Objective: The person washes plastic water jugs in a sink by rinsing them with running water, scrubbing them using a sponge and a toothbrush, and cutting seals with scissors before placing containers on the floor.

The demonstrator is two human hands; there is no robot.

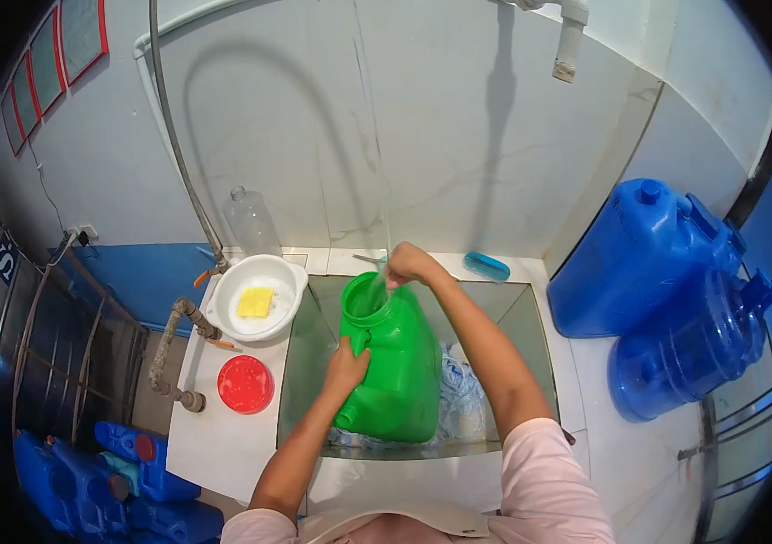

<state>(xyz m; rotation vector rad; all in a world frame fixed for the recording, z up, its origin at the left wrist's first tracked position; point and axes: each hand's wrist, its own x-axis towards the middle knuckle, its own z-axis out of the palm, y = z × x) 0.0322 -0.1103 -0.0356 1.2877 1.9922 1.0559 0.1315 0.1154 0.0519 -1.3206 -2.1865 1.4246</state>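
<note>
A large green plastic jug (390, 367) stands tilted in the glass-sided sink (535, 326), its wide mouth turned up and toward the wall. My left hand (346, 366) is wrapped round the jug's handle on its left side. At the rim of the mouth, my right hand (411, 265) has its fingers curled together, and what they hold, if anything, is hidden. A thin stream of water (386, 213) comes down beside those fingers toward the opening. Crumpled pale blue and white material (460, 394) lies beneath the jug.
Left of the sink are a white basin (291, 299) with a yellow sponge (255, 302), a red lid (246, 384) and pipes (168, 349). A clear bottle (252, 222) and a blue brush (487, 267) sit along the back. Blue water containers (626, 263) stand at right; several more (101, 485) are lower left.
</note>
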